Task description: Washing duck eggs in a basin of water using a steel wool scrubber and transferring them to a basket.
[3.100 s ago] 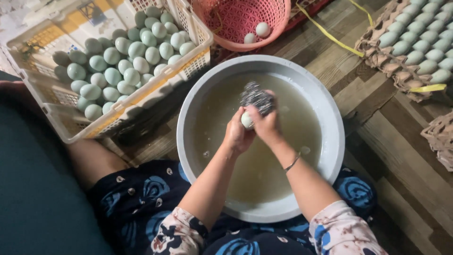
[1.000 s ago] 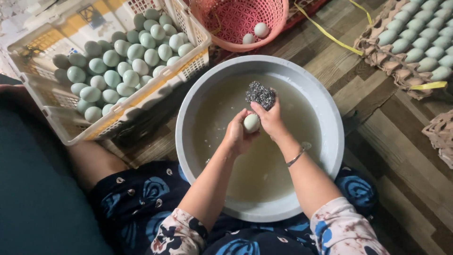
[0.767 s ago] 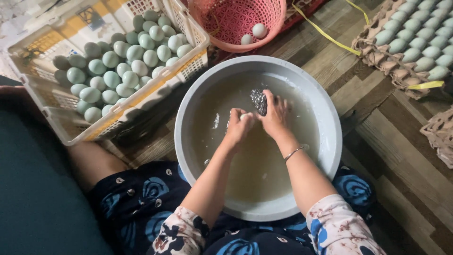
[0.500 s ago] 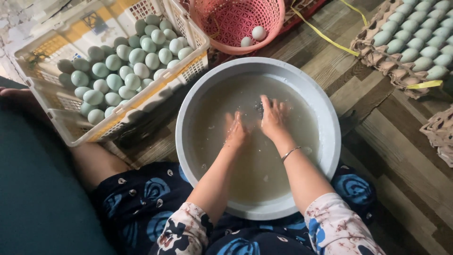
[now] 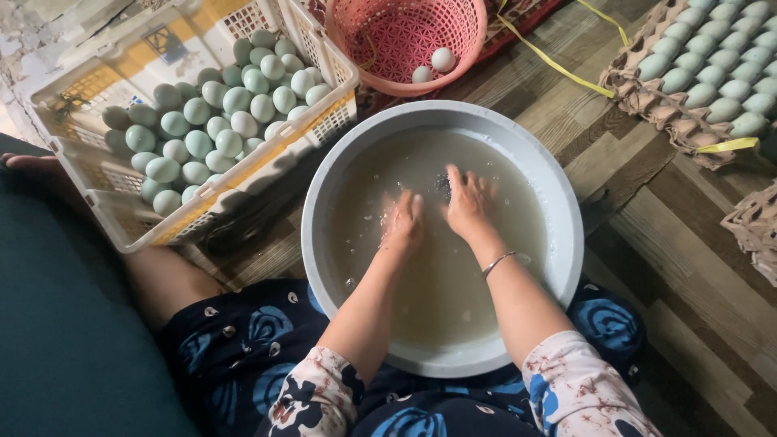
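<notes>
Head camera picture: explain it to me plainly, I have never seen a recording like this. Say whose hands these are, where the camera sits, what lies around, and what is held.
The camera sits on a person's head and looks down at their own two bare hands. Both the left hand and the right hand dip into cloudy water in a grey basin on a wooden floor. A dark scrubber shows beside the right hand; whether anything is gripped underwater cannot be told. Nearby are a white crate of pale green eggs, a pink basket with two eggs, and a cardboard egg tray.
</notes>
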